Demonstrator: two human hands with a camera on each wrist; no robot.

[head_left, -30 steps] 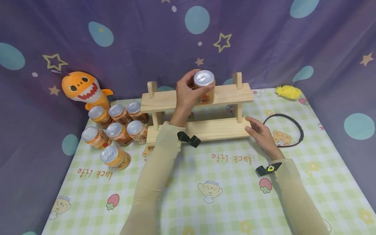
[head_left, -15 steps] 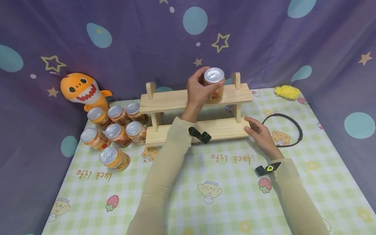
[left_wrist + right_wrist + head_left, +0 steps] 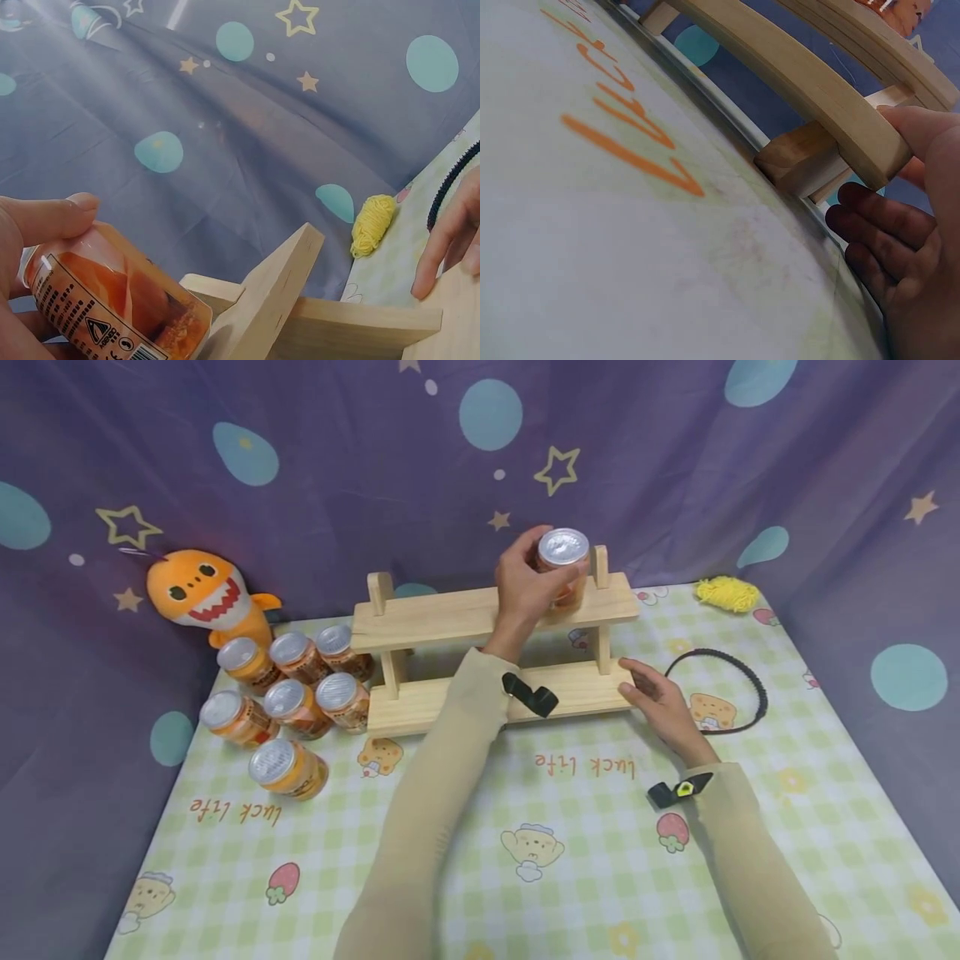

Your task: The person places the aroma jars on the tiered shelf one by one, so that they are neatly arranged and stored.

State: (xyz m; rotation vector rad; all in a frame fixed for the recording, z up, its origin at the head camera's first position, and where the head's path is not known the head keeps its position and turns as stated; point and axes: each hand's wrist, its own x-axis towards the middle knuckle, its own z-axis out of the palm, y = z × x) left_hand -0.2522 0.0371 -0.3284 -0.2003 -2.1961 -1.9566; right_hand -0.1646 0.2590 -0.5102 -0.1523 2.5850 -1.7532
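Observation:
My left hand (image 3: 527,589) grips a clear plastic can (image 3: 564,578) with a silver lid and orange contents. It holds the can upright at the right part of the upper board of a two-tier wooden shelf (image 3: 427,614); whether the base touches the board I cannot tell. In the left wrist view, the can's printed label (image 3: 97,315) faces the camera, and the thumb lies over its side. My right hand (image 3: 663,710) holds the right end of the lower board (image 3: 810,82), with some fingers curled below it in the right wrist view.
Several similar cans (image 3: 296,708) stand left of the shelf, near an orange shark plush (image 3: 206,593). A black hoop (image 3: 750,681) lies on the checked tablecloth (image 3: 600,852) to the right. Yellow yarn (image 3: 727,594) sits at the back, before the purple curtain (image 3: 345,468).
My left hand has carried the can rightward along the upper board, close to its right upright. The right hand stays at the lower board's end, and the view has shifted slightly.

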